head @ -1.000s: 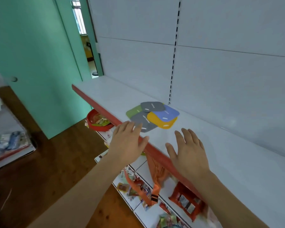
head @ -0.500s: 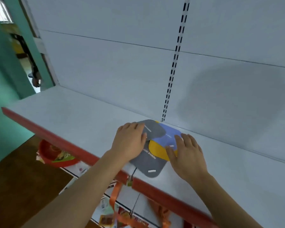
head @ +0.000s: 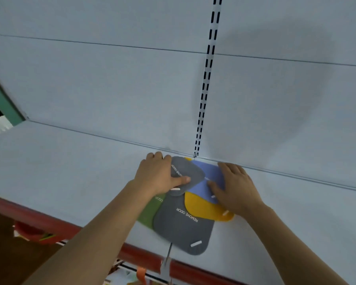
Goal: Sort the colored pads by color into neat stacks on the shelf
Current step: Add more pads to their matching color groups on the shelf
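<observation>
A loose pile of overlapping pads lies on the white shelf (head: pixel 70 171) against the back panel. A small grey pad (head: pixel 190 171) is on top at the rear. A blue pad (head: pixel 201 188), a yellow pad (head: pixel 201 206), a large grey pad (head: pixel 183 229) marked "REMOVE ODOR" and a green pad (head: pixel 150 210) spread out below it. My left hand (head: pixel 156 175) grips the small grey pad's left edge, thumb on top. My right hand (head: pixel 236 186) rests flat on the blue pad's right side, thumb on the pad.
The shelf has a red front lip (head: pixel 29 214), and the large grey pad reaches close to it. A slotted upright rail (head: pixel 206 79) runs up the back panel behind the pile. A red basket (head: pixel 29 231) and packaged goods sit on a lower level.
Both hands reached forward from the shelf's front edge onto the pile. The left hand took hold of the small grey pad, and the right hand settled on the blue pad. The view moved closer.
</observation>
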A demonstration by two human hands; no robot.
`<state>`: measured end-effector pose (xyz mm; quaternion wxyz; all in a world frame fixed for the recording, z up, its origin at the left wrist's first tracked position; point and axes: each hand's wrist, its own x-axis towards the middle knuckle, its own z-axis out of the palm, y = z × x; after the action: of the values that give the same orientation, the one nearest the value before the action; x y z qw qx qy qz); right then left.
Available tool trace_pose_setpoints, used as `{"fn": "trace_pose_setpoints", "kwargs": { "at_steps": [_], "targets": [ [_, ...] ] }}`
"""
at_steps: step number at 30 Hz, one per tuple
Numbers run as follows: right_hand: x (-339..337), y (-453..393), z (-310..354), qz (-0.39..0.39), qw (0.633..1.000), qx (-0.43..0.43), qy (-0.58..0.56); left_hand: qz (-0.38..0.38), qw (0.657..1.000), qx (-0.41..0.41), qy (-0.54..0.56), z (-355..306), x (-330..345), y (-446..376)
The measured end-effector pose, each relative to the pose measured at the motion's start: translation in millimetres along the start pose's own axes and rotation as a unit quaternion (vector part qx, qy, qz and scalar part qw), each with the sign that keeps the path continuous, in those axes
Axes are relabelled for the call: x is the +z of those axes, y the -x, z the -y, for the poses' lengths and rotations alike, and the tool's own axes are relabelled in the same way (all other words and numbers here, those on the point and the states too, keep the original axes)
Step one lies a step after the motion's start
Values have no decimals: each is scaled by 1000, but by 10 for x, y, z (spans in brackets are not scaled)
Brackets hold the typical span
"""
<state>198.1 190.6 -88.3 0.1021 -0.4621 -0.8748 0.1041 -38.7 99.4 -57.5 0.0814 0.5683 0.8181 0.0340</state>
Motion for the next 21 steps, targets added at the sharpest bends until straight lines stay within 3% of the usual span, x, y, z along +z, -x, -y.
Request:
{"fn": "trace_pose_setpoints", "kwargs": {
  "at_steps": [6, 10, 17, 21],
  "targets": [
    [-112, -168, -43, 39, 992, 38, -111, -43, 997, -4, 62, 0, -90, -51],
    [-108, -235, -23, 51, 994, 34, -90, -100, 994, 24, 35, -49, -109, -20],
    [-211, -140, 1, -41, 986, 35, -159, -53, 979, 8, 196, 156, -246, -53],
    [-404, 66, -24, -89, 975, 26, -200, -88, 969, 30, 229, 199, -405, -21]
  ]
}}
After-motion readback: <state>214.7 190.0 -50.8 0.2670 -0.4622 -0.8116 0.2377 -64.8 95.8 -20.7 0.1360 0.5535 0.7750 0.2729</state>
